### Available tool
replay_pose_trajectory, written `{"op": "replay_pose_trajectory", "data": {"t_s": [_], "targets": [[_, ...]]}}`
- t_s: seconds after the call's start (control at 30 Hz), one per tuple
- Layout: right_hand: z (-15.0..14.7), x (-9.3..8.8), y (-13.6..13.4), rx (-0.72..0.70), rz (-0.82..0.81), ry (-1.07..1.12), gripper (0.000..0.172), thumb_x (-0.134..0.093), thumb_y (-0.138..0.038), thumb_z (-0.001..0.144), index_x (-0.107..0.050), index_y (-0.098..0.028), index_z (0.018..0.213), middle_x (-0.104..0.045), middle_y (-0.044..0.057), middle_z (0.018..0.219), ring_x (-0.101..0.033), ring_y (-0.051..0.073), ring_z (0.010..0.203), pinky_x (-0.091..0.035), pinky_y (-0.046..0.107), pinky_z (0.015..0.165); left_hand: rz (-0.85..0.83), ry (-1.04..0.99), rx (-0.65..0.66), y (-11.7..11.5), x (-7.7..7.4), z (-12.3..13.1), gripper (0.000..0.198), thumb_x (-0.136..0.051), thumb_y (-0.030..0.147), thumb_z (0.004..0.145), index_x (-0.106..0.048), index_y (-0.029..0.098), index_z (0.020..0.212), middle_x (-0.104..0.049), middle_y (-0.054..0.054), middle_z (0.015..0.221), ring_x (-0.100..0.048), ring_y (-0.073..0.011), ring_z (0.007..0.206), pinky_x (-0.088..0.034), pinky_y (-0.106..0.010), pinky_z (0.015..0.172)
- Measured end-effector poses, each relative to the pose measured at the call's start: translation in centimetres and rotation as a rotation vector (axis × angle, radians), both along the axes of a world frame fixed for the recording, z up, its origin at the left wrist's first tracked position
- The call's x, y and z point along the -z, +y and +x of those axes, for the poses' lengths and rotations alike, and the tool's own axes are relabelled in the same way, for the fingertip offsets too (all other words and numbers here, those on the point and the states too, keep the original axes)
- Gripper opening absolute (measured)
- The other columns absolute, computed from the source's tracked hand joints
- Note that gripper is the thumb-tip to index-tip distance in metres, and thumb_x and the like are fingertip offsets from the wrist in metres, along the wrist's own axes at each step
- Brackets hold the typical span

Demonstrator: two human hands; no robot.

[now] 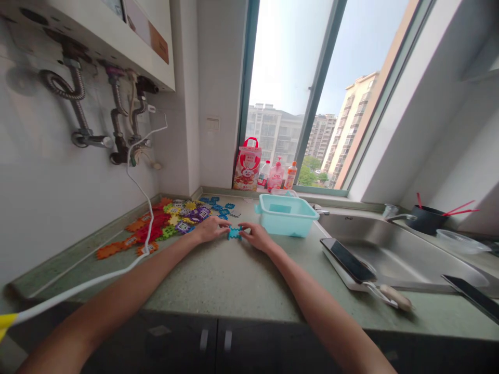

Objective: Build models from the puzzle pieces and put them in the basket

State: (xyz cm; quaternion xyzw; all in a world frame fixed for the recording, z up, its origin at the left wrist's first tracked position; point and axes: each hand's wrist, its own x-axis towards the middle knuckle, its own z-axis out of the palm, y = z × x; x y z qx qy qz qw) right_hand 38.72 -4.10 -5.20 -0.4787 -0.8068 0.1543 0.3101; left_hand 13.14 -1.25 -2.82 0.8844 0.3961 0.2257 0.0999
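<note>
Between my two hands, just above or on the counter, is a small light-blue toothed plastic puzzle piece (234,232). My left hand (211,229) pinches its left edge, and my right hand (255,235) grips the right edge with thumb and fingers. A pile of similar toothed pieces lies to the left: red ones (154,224), orange ones (111,251), yellow and green ones (167,232), and purple ones (183,227). Several darker blue pieces (223,211) are spread out behind my hands. Close to my right hand stands a turquoise plastic basin (290,223).
A white cable (134,182) hangs across the left of the counter (234,280). At right are a steel sink (390,249), a phone (348,258) on a white slab and a black pot (427,221). Bottles (276,175) and a red-white bag (248,167) stand by the window.
</note>
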Motion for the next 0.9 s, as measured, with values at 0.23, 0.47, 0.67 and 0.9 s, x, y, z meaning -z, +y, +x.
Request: {"op": "replay_pose_trajectory", "data": {"t_s": [0.23, 0.47, 0.67, 0.9], "targets": [[1.2, 0.8, 1.0, -0.119, -0.18, 0.143, 0.047, -0.071, -0.021, 0.088, -0.07, -0.024, 0.135, -0.08, 0.005, 0.116, -0.075, 0.02, 0.091, -0.057, 0.029, 0.083, -0.105, -0.114, 0.028, 0.2, 0.6, 0.3, 0.037, -0.067, 0.046, 0.09, -0.081, 0.022, 0.116, -0.082, -0.004, 0.109, -0.077, -0.0228, 0.1, -0.056, -0.029, 0.094], [0.2, 0.6, 0.3, -0.06, -0.113, 0.079, 0.044, -0.076, -0.025, 0.087, -0.073, -0.024, 0.131, -0.082, 0.004, 0.11, -0.076, 0.021, 0.088, -0.059, 0.031, 0.085, 0.048, -0.011, 0.025, 0.3, 1.1, 0.6, 0.025, -0.063, 0.039, 0.094, -0.084, 0.025, 0.097, -0.082, -0.004, 0.099, -0.073, -0.0231, 0.101, -0.051, -0.031, 0.097], [0.1, 0.6, -0.1, -0.038, -0.05, 0.003, 0.045, -0.075, -0.03, 0.09, -0.071, -0.026, 0.134, -0.08, 0.004, 0.114, -0.07, 0.016, 0.075, -0.056, 0.027, 0.077, 0.021, -0.035, 0.045, -0.1, 0.8, -0.1, 0.057, -0.078, 0.058, 0.081, -0.076, 0.022, 0.125, -0.078, -0.007, 0.108, -0.071, -0.0241, 0.1, -0.052, -0.03, 0.09], [-0.1, 0.4, -0.3, -0.052, -0.015, -0.022, 0.044, -0.074, -0.03, 0.09, -0.071, -0.027, 0.134, -0.08, 0.002, 0.112, -0.068, 0.016, 0.073, -0.053, 0.026, 0.073, -0.051, 0.012, 0.053, -0.2, 0.9, 0.4, 0.057, -0.072, 0.054, 0.086, -0.072, 0.024, 0.134, -0.075, -0.003, 0.093, -0.068, -0.0198, 0.082, -0.049, -0.027, 0.073]]}}
